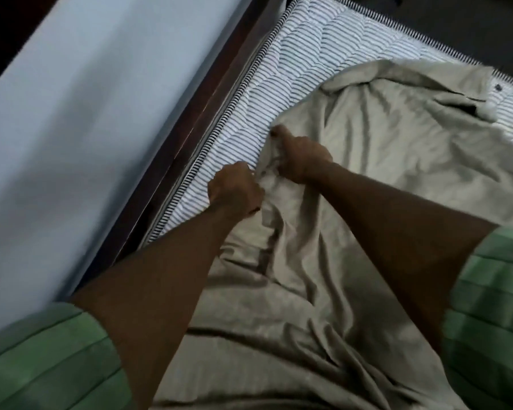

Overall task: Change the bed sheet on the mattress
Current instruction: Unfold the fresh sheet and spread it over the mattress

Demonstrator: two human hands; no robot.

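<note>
Striped mattress (305, 54) in dark wood frame (219, 84) w/ rumpled beige sheet (382, 149) lying on it, part bare.

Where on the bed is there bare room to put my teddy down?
Bare striped mattress shows beyond the beige sheet, up to the wooden frame. Nearer, it's crowded: left hand and right hand grip bunched sheet.

Both bare forearms reach forward from short green sleeves (51, 359), converging ahead of the body. The left hand (234, 190) is curled into a fist, knuckles up, gripping a bunch of cloth. The right hand (302, 158), just beyond and beside it, is also curled around gathered cloth, its thumb (279, 132) stretched forward. The two hands sit close together, nearly touching.
</note>
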